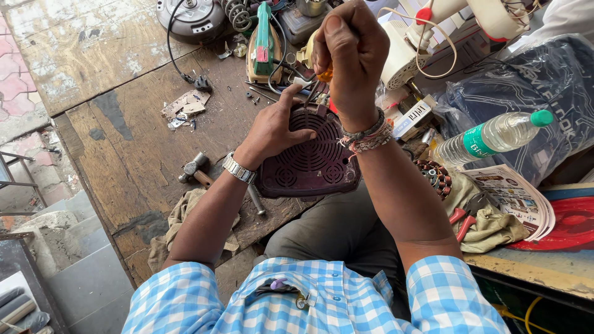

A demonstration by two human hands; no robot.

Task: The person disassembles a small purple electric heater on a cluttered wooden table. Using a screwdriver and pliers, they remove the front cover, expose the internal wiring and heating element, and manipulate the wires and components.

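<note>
We steady the maroon vented cover (309, 154) at the bench (124, 130) edge, left hand (272, 130) spread open on it, right hand (349, 55) in a closed grip on the screwdriver (322, 77); cover still on, fastener work seemingly unfinished.

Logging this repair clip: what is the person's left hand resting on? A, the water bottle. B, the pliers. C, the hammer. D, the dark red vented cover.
D: the left hand lies flat on the dark red vented cover, while the hammer sits apart on the bench.
</note>
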